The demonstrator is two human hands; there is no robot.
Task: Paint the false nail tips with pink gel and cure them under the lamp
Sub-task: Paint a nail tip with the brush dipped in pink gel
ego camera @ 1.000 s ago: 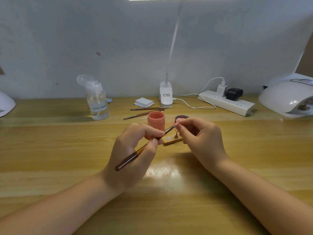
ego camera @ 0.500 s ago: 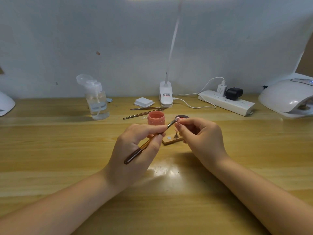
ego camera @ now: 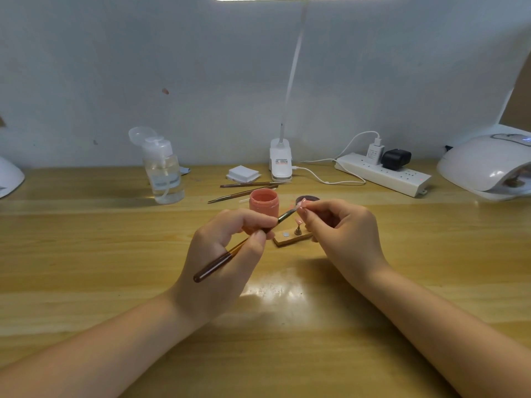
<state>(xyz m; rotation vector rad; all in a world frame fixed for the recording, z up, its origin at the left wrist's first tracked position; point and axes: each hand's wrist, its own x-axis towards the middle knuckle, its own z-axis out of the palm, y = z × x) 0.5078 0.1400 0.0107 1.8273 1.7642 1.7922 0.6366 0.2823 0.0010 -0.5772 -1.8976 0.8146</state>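
Wooden table (ego camera: pixel 86 254) | one brush (ego camera: pixel 230 254) | one pink jar (ego camera: pixel 263 203) | two spare brushes (ego camera: pixel 244 188)

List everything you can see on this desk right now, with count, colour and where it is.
Gel jar: 1, pink, centre, behind left hand.
Jar lid: 1, dark, right of jar.
Nail tip: 1, pink, pinched in right hand.
Wooden stand: 1, tan, between hands.
Brush: 1, brown, in left hand.
Spare brushes: 2, brown, behind jar.
Pump bottle: 1, clear, back left.
Wipes: 1 stack, white.
Desk lamp: 1, white.
Power strip: 1, white.
Curing lamp: 1, white, far right.
Left hand; right hand.
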